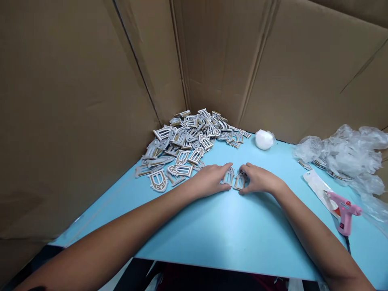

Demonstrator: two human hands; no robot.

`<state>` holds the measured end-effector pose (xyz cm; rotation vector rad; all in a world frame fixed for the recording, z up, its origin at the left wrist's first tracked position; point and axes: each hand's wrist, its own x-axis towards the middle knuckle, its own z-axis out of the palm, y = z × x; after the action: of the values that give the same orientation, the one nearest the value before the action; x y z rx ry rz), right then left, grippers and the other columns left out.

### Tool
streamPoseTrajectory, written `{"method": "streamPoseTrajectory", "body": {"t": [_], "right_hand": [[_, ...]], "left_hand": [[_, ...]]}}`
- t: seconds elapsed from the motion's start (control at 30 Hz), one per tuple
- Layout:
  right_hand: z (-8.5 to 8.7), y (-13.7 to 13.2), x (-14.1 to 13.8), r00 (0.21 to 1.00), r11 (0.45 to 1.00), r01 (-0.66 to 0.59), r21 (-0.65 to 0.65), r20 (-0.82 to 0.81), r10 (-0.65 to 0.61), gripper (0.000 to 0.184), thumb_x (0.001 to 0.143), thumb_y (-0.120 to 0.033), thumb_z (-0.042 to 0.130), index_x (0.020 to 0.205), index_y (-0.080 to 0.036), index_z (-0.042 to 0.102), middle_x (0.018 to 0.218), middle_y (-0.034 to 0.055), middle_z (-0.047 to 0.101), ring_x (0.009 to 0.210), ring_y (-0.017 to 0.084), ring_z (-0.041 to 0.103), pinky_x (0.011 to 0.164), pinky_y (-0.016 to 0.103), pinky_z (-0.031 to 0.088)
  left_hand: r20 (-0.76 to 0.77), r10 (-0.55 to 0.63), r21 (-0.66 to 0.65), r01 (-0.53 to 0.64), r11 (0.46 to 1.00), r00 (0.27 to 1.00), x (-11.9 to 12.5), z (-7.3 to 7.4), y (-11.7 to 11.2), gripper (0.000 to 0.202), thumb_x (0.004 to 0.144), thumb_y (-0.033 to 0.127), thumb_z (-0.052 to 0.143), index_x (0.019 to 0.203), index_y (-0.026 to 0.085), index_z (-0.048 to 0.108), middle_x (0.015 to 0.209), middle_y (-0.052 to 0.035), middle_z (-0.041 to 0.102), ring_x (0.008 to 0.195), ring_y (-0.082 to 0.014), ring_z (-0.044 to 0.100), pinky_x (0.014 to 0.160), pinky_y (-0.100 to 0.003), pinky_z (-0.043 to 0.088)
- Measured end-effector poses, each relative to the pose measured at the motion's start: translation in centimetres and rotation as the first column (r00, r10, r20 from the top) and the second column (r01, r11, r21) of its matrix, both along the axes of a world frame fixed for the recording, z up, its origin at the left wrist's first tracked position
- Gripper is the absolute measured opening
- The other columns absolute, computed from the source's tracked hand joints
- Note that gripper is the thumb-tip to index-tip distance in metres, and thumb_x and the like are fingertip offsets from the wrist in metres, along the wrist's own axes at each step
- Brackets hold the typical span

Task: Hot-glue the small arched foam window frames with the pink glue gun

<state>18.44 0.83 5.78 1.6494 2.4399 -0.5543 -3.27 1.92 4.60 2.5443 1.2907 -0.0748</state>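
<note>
A: What's closest to us?

B: Bare blue table [194, 234], with 2 forearms reaching in over it. On the right lies a pink glue gun [346, 211] with a red spot on its body, its dark cord [348, 244] running toward the near side.

A: Any writing?

B: A long white packet [318, 189] lies just beside the gun, partly behind it, with an orange-red patch at its lower end. Any print there is too small to read.

A: And the hands?

B: Farther in, mid-table. The left hand [210, 180] grasps the left frame [228, 176], a small grey arched window piece, between thumb and fingers. The right hand [257, 180] grips the right frame [239, 181] the same way. The 2 frames are just beside each other; fingers cover their outer sides.

A: Beyond that?

B: A heap of similar frames [182, 137], white and grey with brown scrollwork, overlapping too much to count. To its right sits a white ball [264, 139]. At the far right, crumpled clear plastic [348, 149] partly hides more frames [319, 163]. Cardboard walls [224, 52] close in the back and left.
</note>
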Motion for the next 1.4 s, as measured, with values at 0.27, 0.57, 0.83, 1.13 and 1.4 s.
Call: {"method": "streamPoseTrajectory", "body": {"t": [0.27, 0.57, 0.83, 1.13, 1.4], "right_hand": [[0.9, 1.8, 4.1, 0.990, 0.990, 0.132, -0.056, -0.043, -0.135, 0.072, 0.070, -0.054, 0.085, 0.131, -0.022, 0.062, 0.125, 0.0097, 0.063, 0.098, 0.027, 0.067, 0.076, 0.033, 0.050], [-0.1, 0.7, 2.7, 0.985, 0.990, 0.033, 0.138, -0.171, -0.009, 0.074, 0.083, -0.052, 0.078, 0.144, -0.017, 0.055, 0.151, 0.0173, 0.050, 0.133, 0.035, 0.055, 0.108, 0.046, 0.048], [-2.9, -0.1, -0.2, 0.953, 0.943, -0.138, 0.304, -0.220, 0.211, 0.056, 0.088, -0.043, 0.077, 0.136, -0.019, 0.062, 0.146, 0.0178, 0.057, 0.136, 0.036, 0.051, 0.109, 0.052, 0.044], [-2.5, 0.9, 1.7, 0.945, 0.944, -0.127, 0.306, -0.252, 0.209, 0.040, 0.095, -0.046, 0.069, 0.125, -0.020, 0.069, 0.137, 0.0160, 0.063, 0.127, 0.032, 0.058, 0.107, 0.048, 0.046], [-1.6, 8.2, 0.4, 0.989, 0.938, -0.039, 0.345, -0.118, 0.085, 0.042, 0.103, -0.017, 0.045, 0.142, -0.014, 0.059, 0.157, 0.0175, 0.051, 0.144, 0.029, 0.047, 0.116, 0.045, 0.040]], "left_hand": [[-0.011, 0.278, 0.126, -0.274, 0.953, 0.961, -4.0, 0.8, 4.2, 0.052, 0.092, 0.044, 0.063, 0.138, 0.020, 0.060, 0.137, -0.0167, 0.063, 0.130, -0.0389, 0.055, 0.107, -0.045, 0.045], [0.159, 0.399, 0.112, -0.418, 0.901, 0.903, -3.5, 0.7, 4.7, 0.062, 0.087, 0.031, 0.057, 0.147, 0.018, 0.050, 0.126, -0.0120, 0.068, 0.111, -0.0316, 0.068, 0.094, -0.037, 0.054], [0.438, 0.250, -0.232, -0.160, 0.959, 0.864, -1.3, -1.6, 3.2, 0.056, 0.084, 0.025, 0.048, 0.138, 0.018, 0.061, 0.117, -0.0069, 0.072, 0.085, -0.0186, 0.073, 0.078, -0.029, 0.058], [0.332, 0.072, -0.163, -0.018, 0.986, 0.941, -1.8, -1.6, 2.5, 0.060, 0.078, 0.045, 0.072, 0.134, 0.025, 0.065, 0.124, -0.0077, 0.065, 0.117, -0.0300, 0.065, 0.102, -0.037, 0.050], [0.214, 0.062, -0.034, -0.056, 0.998, 0.975, -0.4, -1.8, 1.2, 0.062, 0.087, 0.039, 0.070, 0.146, 0.023, 0.055, 0.141, -0.0106, 0.057, 0.125, -0.0277, 0.062, 0.106, -0.032, 0.049]]}}
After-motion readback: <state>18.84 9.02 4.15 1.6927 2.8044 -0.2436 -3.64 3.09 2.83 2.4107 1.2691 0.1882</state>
